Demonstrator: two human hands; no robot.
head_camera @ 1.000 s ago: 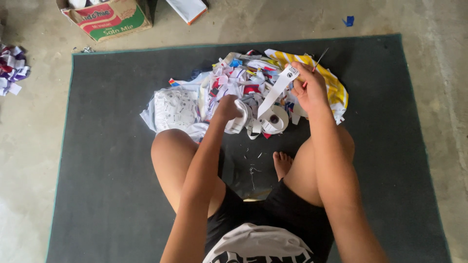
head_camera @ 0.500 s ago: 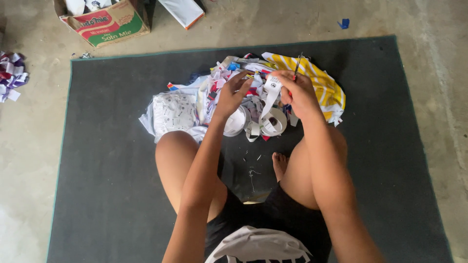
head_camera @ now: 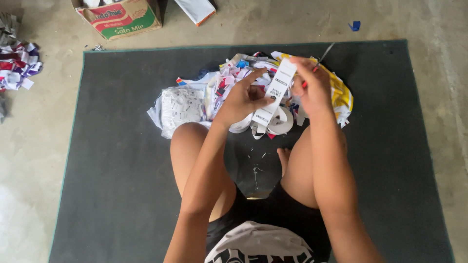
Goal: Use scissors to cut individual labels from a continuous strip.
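Here, much is cut off or unclear: the box (head_camera: 122, 18) at the top edge shows only its lower part, a flat white thing (head_camera: 197, 9) beside it is cropped, and a scrap heap (head_camera: 17, 58) at the left edge runs out of view. The pile (head_camera: 195, 97) of paper and label scraps on the mat (head_camera: 97, 170) is too jumbled to sort piece by piece, and the hands cover its middle. The left hand (head_camera: 241, 100) is partly closed, thumb and fingers pinching the lower part of a white strip (head_camera: 274, 95) that rises tilted between both hands, above the pile and in front of the knees. The right hand (head_camera: 312, 87) is curled shut around a thin tool (head_camera: 324, 52) with a red grip; only its metal tip pokes out beyond the fingers, so its kind is hard to tell. That hand touches the strip's upper end. Curled white strip loops (head_camera: 280, 122) lie just under the hands.
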